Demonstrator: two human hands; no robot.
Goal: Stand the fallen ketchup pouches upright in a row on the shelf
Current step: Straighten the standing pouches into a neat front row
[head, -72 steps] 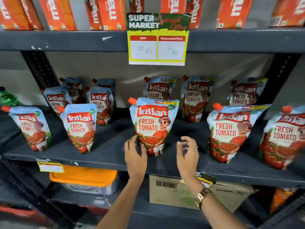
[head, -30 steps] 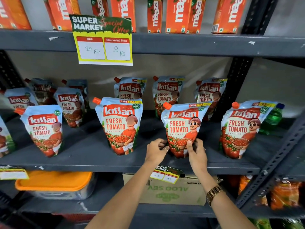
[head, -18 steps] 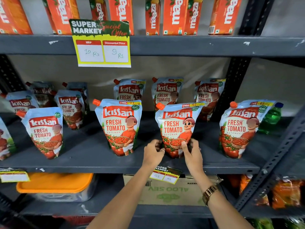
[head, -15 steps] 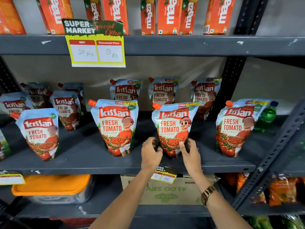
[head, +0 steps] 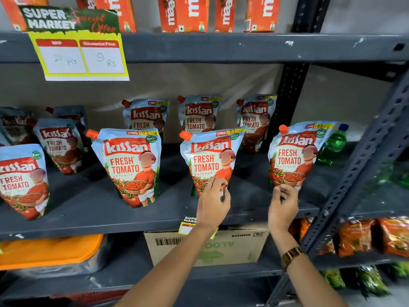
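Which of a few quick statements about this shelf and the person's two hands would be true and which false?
1. The front-row ketchup pouches stand upright. True.
2. The left hand is at the base of the middle front pouch. True.
3. The right hand holds the green bottle. False: it reaches toward the bottom of the rightmost front pouch; the bottle stands untouched behind that pouch.
4. The shelf above holds blue cartons. False: the cartons are orange.
5. A watch sits on the right wrist. True.
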